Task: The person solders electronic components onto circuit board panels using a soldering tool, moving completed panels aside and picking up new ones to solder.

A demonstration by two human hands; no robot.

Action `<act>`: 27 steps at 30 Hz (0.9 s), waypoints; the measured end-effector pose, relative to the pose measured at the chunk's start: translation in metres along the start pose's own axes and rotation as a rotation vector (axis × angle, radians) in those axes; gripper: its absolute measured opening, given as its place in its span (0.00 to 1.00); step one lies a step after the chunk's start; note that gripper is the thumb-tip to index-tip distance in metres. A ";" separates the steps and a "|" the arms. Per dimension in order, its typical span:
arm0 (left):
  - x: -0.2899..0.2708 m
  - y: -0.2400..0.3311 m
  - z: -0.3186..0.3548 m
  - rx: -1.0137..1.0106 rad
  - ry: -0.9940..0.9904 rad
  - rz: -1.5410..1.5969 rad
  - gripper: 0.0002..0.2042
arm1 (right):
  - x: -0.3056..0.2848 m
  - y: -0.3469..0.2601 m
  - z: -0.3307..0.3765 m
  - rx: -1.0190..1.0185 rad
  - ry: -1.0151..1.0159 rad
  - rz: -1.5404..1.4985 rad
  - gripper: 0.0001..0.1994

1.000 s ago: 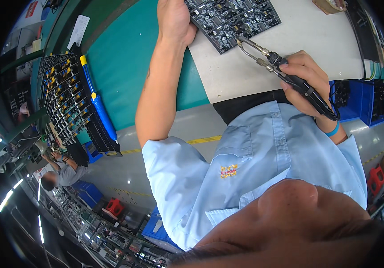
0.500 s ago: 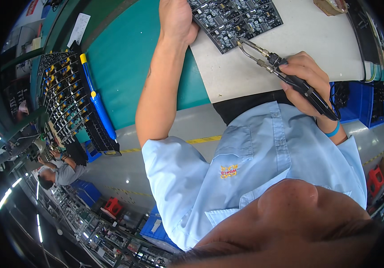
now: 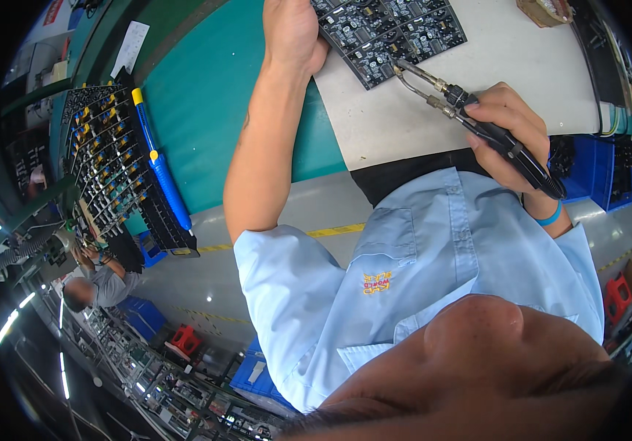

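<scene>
A dark circuit board panel [image 3: 397,33] with many small components lies on a white work mat [image 3: 478,81] at the top of the view. My left hand [image 3: 290,33] rests on the panel's left edge and holds it down. My right hand [image 3: 503,136] grips a black two-pronged soldering tweezer tool [image 3: 470,121]. Its two metal tips [image 3: 402,70] touch the near edge of the panel. A blue band sits on my right wrist.
A tall rack [image 3: 114,173] filled with upright boards, with a blue rail, stands to the left on the green bench surface [image 3: 213,110]. Blue bins [image 3: 595,173] sit at the right. Another person [image 3: 99,283] works in the background at lower left.
The tweezer tips have shifted slightly along the panel's near edge. My left hand stays on the panel.
</scene>
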State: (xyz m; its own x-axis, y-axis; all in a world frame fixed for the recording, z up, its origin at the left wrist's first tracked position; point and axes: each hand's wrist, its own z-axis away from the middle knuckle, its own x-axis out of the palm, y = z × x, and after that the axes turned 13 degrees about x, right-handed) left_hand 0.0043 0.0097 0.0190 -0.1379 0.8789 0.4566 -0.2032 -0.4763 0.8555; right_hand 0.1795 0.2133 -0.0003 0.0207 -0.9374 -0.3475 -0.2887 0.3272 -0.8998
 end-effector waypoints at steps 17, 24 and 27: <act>0.006 0.003 0.004 -0.008 0.068 -0.023 0.10 | -0.004 -0.002 -0.006 -0.014 -0.027 0.043 0.20; 0.000 -0.001 0.000 0.006 0.008 -0.028 0.10 | -0.002 -0.001 -0.008 -0.020 -0.011 0.033 0.20; -0.001 -0.001 0.000 0.006 -0.001 -0.025 0.10 | -0.001 0.000 -0.010 -0.024 -0.015 0.045 0.20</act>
State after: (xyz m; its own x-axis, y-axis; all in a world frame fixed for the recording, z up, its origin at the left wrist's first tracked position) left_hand 0.0046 0.0097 0.0174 -0.1320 0.8907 0.4351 -0.2007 -0.4539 0.8682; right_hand 0.1701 0.2133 0.0029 0.0218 -0.9199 -0.3916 -0.3127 0.3657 -0.8766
